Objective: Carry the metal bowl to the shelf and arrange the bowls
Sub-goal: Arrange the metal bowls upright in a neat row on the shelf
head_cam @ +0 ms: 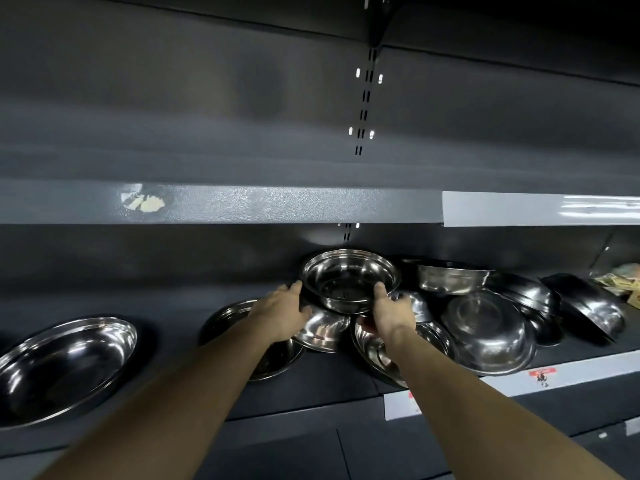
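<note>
A shiny metal bowl (348,282) is tilted toward me at the middle of the dark shelf (322,386), above a heap of other steel bowls. My left hand (282,315) grips its left rim and my right hand (389,311) grips its right rim, thumb over the edge. Under it lie a small bowl (325,332) and a wider bowl (372,348). Left of my arms rest a shallow bowl (225,318) and a large bowl (65,365). An upturned bowl (488,332) sits to the right.
More bowls (450,277) lean in a jumble toward the right end (588,306). Some packaged goods (620,282) sit at the far right. A grey shelf board (242,204) overhangs just above the bowls. A white price strip (571,372) runs along the shelf's front edge.
</note>
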The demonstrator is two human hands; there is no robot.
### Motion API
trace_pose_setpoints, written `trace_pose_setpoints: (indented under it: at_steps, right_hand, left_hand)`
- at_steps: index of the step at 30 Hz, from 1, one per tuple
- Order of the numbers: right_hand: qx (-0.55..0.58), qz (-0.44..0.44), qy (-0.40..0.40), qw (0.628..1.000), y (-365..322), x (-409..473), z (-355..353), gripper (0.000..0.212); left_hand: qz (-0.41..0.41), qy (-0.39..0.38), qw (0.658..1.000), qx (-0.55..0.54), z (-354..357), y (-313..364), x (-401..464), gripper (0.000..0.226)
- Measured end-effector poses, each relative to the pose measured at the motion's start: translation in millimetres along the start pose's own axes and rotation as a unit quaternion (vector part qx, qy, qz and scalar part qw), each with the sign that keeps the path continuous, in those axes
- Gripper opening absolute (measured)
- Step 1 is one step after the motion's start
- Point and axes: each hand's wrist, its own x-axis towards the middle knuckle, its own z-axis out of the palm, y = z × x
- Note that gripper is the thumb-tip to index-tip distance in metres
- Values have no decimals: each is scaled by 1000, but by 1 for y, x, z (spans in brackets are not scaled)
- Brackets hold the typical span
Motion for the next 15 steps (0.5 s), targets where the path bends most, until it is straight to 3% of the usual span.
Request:
trace_pose_setpoints:
  at_steps: [4, 15]
  right_hand:
    - [92, 10, -18, 996, -3, 1, 8, 41]
    - [97, -17, 20, 995, -19, -25, 34, 33]
  left_hand:
    - [-7, 3, 1000, 4, 1, -1, 2, 69]
    - [-65, 38, 996, 53, -29, -61, -24, 60]
